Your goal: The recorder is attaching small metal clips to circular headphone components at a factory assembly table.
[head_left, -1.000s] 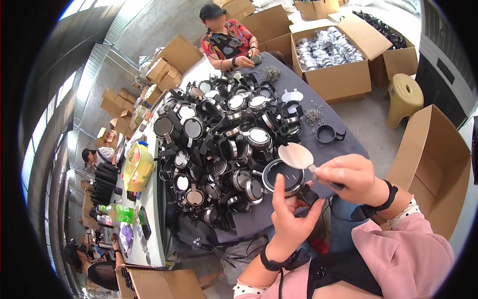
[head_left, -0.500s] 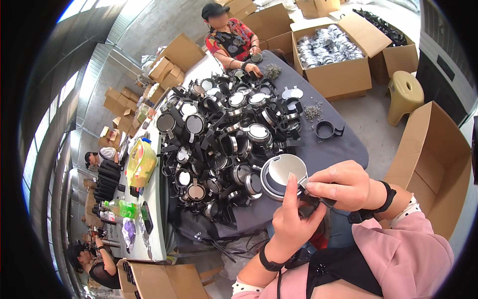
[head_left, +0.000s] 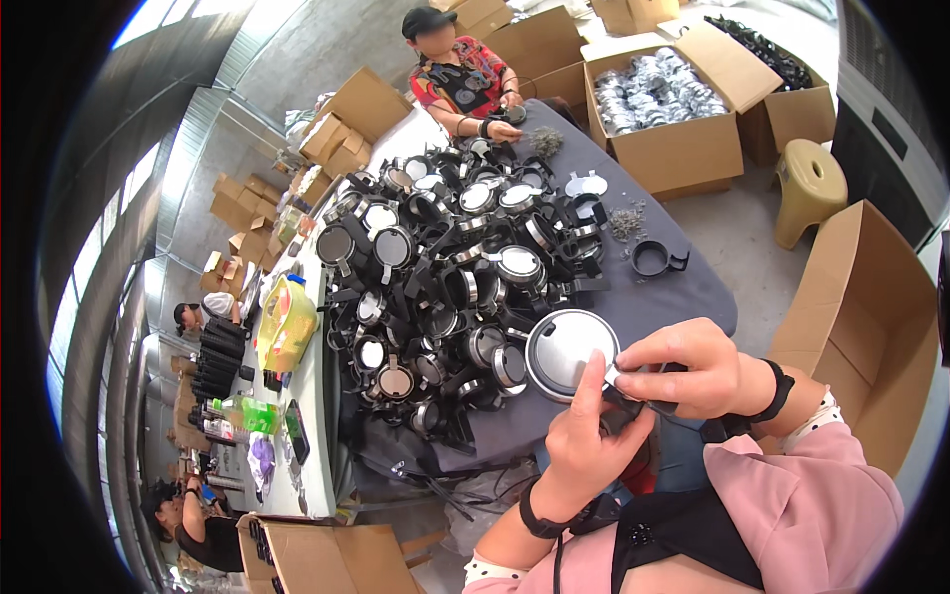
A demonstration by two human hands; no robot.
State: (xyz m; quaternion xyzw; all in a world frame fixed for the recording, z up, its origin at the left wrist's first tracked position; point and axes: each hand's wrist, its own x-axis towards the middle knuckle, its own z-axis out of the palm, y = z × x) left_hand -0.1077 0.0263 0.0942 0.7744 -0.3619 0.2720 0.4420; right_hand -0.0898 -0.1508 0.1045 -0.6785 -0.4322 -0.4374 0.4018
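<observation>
Close in front of me is a round silver metal lid (head_left: 564, 348), lying flat over a round collar with a black handle. My left hand (head_left: 594, 436) is closed around the handle, its index finger stretched onto the lid's edge. With thumb and fingers, my right hand (head_left: 693, 371) pinches the small metal tab on the lid's rim beside the handle. Whatever else sits between those fingertips is hidden. A large heap of similar black-handled collars with silver lids (head_left: 465, 287) covers the dark cloth (head_left: 683, 302) just beyond my hands.
On the cloth lie a lone black collar (head_left: 653, 259), loose silver lids (head_left: 586, 185) and piles of small metal parts (head_left: 625, 224). Across the table a co-worker (head_left: 460, 84) handles another piece. An open carton (head_left: 851, 327), a stool (head_left: 809, 188) and a carton of wrapped parts (head_left: 673, 153) stand right.
The lid stood slightly raised off its collar and now lies flat over it. My left fingertip has shifted a little right and down. The co-worker's hand has moved slightly.
</observation>
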